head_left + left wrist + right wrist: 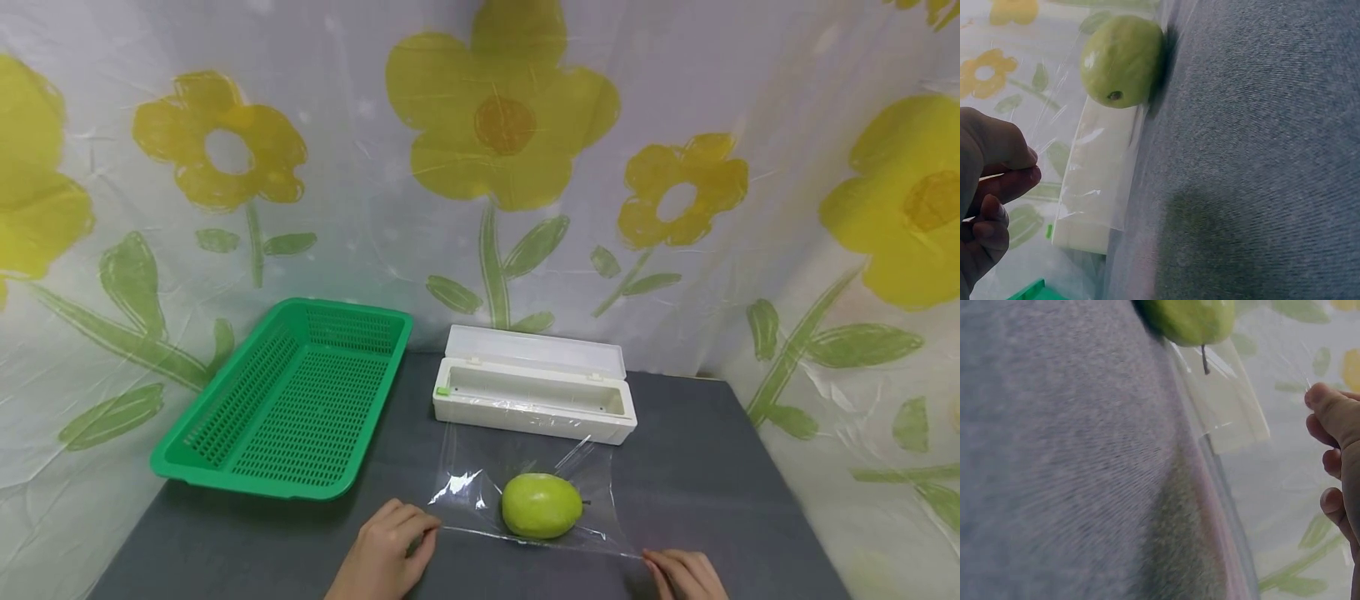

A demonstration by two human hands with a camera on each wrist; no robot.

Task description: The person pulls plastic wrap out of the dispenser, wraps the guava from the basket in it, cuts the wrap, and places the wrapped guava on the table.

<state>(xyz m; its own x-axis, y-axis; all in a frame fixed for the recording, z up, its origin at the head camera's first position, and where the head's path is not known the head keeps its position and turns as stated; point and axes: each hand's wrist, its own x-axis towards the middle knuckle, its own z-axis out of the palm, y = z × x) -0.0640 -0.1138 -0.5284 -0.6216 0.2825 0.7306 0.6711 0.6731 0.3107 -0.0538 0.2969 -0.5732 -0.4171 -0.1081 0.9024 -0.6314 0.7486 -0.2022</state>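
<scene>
A sheet of clear plastic wrap [465, 492] stretches from the white wrap dispenser [517, 417] towards the near side of the table. My left hand [390, 546] pinches its near left corner between thumb and forefinger; in the left wrist view the same hand [991, 181] has its other fingers curled. At the near right corner my right hand [682, 573] pinches the wrap, also visible in the right wrist view [1338, 437]. Between the hands lies a green pear [540, 505] on its side, its stem pointing right. Whether the wrap passes over or under it, I cannot tell.
The dispenser's lid [536, 350] stands raised at the back. To the left sits a green plastic basket [382, 417] with slotted walls. A dark grey cloth [697, 467] covers the table, and a flowered curtain [352, 242] hangs behind it.
</scene>
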